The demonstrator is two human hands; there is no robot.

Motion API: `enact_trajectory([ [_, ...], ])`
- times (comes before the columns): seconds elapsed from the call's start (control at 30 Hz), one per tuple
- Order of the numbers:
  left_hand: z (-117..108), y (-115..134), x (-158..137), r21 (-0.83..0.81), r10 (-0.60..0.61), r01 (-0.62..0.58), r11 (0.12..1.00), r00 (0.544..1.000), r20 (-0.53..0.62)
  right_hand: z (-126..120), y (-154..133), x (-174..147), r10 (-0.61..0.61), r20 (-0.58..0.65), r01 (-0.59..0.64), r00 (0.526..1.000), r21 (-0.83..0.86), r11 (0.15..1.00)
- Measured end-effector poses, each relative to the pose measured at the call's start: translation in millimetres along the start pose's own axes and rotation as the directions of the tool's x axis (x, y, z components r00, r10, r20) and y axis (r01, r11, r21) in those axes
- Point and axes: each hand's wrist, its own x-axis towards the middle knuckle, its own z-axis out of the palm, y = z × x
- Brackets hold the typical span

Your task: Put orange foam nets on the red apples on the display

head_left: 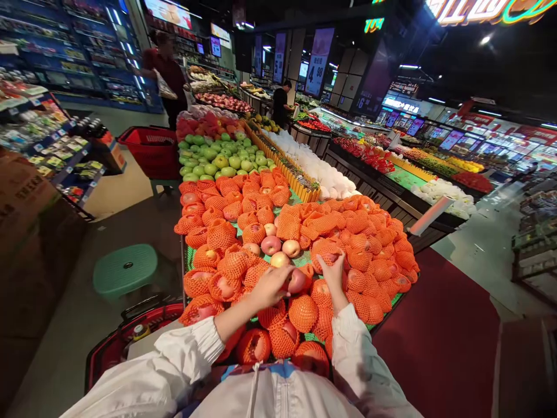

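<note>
Left grip (270, 285) wraps a bare pink apple (297, 281); right grip (333, 271) pinches an orange foam-netted apple (326, 253), netted apples (361, 244) crowding the desk (188, 255).

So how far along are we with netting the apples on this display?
Most apples on the stand already sit in orange net sleeves. In hand: the left hand grips a bare apple, while the right hand rests on a netted apple. Left: a few bare apples in the middle lie uncovered.
</note>
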Motion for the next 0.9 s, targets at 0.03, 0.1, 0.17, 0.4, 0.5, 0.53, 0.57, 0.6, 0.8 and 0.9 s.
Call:
enact_trajectory([
  [0.03,3.2,4.2,-7.1,0.013,0.003,-0.004,1.0,0.998,0.056,6.7,-6.3,7.7,-0.029,0.043,0.03,0.999,-0.029,0.999],
  [0.1,10.8,9.5,-17.5,0.042,-0.004,-0.002,0.999,0.99,0.14,19.8,-18.2,19.7,-0.077,0.153,0.093,0.985,-0.103,0.99],
  [0.17,17.0,10.2,-24.3,0.054,-0.021,0.012,0.998,0.986,0.167,31.5,-27.4,26.6,-0.095,0.274,0.152,0.957,-0.193,0.969],
  [0.4,20.7,4.0,-34.3,0.001,-0.091,0.092,0.996,0.987,0.135,53.8,-33.0,34.6,0.019,0.596,0.313,0.803,-0.449,0.837],
  [0.5,22.5,4.1,-33.9,-0.03,-0.096,0.101,0.994,0.987,0.128,57.8,-29.7,38.5,0.073,0.676,0.362,0.733,-0.479,0.8],
  [0.53,23.6,3.5,-33.6,-0.034,-0.1,0.105,0.994,0.987,0.124,59.2,-28.8,39.0,0.08,0.69,0.376,0.719,-0.483,0.79],
  [0.57,24.8,2.5,-33.4,-0.035,-0.102,0.107,0.994,0.987,0.122,60.6,-28.1,39.0,0.084,0.699,0.388,0.71,-0.487,0.782],
  [0.6,26.1,1.2,-33.2,-0.034,-0.103,0.108,0.994,0.987,0.12,62.2,-27.6,38.4,0.086,0.702,0.394,0.707,-0.492,0.776],
  [0.8,30.4,-1.5,-32.1,-0.022,-0.118,0.121,0.992,0.986,0.119,74.9,-27.4,28.8,0.142,0.634,0.328,0.76,-0.563,0.759],
  [0.9,32.9,4.2,-32.2,0.022,-0.137,0.135,0.991,0.983,0.121,79.5,-27.5,26.4,0.172,0.602,0.274,0.78,-0.575,0.771],
])
